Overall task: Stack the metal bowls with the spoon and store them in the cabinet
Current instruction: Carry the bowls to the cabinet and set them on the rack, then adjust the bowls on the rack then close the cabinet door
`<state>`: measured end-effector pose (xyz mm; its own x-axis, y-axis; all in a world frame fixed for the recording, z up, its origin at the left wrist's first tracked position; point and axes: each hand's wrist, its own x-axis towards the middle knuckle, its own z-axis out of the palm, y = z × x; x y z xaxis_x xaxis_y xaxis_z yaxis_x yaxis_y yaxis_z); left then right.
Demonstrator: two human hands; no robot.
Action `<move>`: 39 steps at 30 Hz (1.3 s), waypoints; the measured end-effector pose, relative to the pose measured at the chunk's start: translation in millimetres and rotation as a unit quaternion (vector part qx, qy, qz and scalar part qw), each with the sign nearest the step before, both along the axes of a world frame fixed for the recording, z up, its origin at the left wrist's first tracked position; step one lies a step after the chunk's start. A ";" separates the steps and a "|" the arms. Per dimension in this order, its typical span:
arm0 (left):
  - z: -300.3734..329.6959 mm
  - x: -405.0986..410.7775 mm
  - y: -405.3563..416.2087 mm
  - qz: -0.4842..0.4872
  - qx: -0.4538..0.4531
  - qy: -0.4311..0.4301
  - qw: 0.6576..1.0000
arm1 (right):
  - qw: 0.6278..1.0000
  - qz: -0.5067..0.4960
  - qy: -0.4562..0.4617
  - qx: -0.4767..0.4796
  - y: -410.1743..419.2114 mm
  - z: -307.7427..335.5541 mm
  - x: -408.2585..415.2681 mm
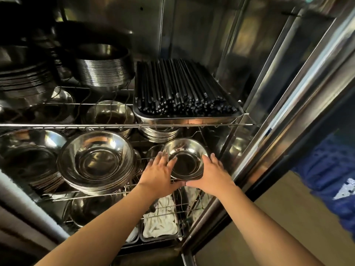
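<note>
Metal bowls (185, 160) between 2 hands, undersides hidden

— Can you read any text, label, brand or number here?
— No. You have nothing legible on the cabinet (299, 77), or on anything inside it or beside it; its steel door frame bears no readable marking.
</note>
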<state>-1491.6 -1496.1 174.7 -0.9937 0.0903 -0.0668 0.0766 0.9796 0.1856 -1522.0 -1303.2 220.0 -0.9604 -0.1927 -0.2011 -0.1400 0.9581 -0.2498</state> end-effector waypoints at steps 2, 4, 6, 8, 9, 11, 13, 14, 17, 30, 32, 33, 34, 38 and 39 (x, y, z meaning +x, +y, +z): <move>-7.0 -3.4 3.4 0.005 0.000 -0.012 1.000 | 1.000 -0.010 -0.022 -0.004 3.9 -5.2 -4.1; -11.4 -4.5 4.3 0.012 0.003 -0.017 1.000 | 1.000 -0.011 -0.023 -0.004 5.8 -8.8 -6.3; -13.7 -3.6 3.5 0.022 0.012 -0.012 1.000 | 1.000 -0.007 -0.012 -0.016 5.5 -12.2 -7.5; -13.7 -1.4 1.2 0.033 0.018 -0.005 0.999 | 0.999 -0.004 -0.004 -0.034 3.9 -14.7 -7.6; -13.7 0.2 0.0 0.038 0.020 -0.004 0.999 | 0.999 0.000 -0.004 -0.034 2.9 -16.1 -7.8; -13.1 4.9 -2.1 0.046 0.021 -0.001 0.999 | 1.000 0.011 -0.005 -0.027 1.5 -19.0 -7.7; -12.1 10.3 -3.5 0.051 0.021 0.001 0.998 | 1.000 0.017 -0.004 -0.026 -0.4 -20.6 -6.1; -11.9 13.6 -4.3 0.055 0.022 0.001 0.998 | 0.999 0.022 -0.004 -0.025 -2.0 -20.6 -4.7; -10.5 21.7 -6.8 0.068 0.025 -0.006 0.997 | 0.999 0.035 0.000 -0.030 -6.8 -20.5 -0.3; -3.8 51.3 -19.1 0.101 0.052 0.003 0.994 | 0.997 0.062 0.017 -0.034 -31.8 -20.8 19.8; -5.5 53.7 -20.2 0.103 0.059 0.001 0.993 | 0.997 0.066 0.021 -0.031 -34.4 -20.0 22.2; -6.6 53.6 -20.3 0.103 0.064 0.004 0.993 | 0.997 0.067 0.022 -0.031 -34.9 -18.9 22.7; -8.4 54.4 -20.7 0.103 0.070 0.008 0.992 | 0.997 0.068 0.023 -0.030 -35.6 -18.8 23.7; -15.8 56.3 -21.2 0.099 0.077 0.025 0.992 | 0.996 0.076 0.023 -0.031 -34.3 -20.8 25.4; -16.5 56.8 -20.7 0.099 0.084 0.030 0.991 | 0.996 0.076 0.022 -0.040 -33.2 -21.8 24.0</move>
<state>-1434.8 -1516.8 158.2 -0.9947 -0.1026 -0.0075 -0.0988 0.9324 0.3477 -1498.0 -1336.4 198.2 -0.9265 -0.3499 -0.1386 -0.2938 0.9026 -0.3146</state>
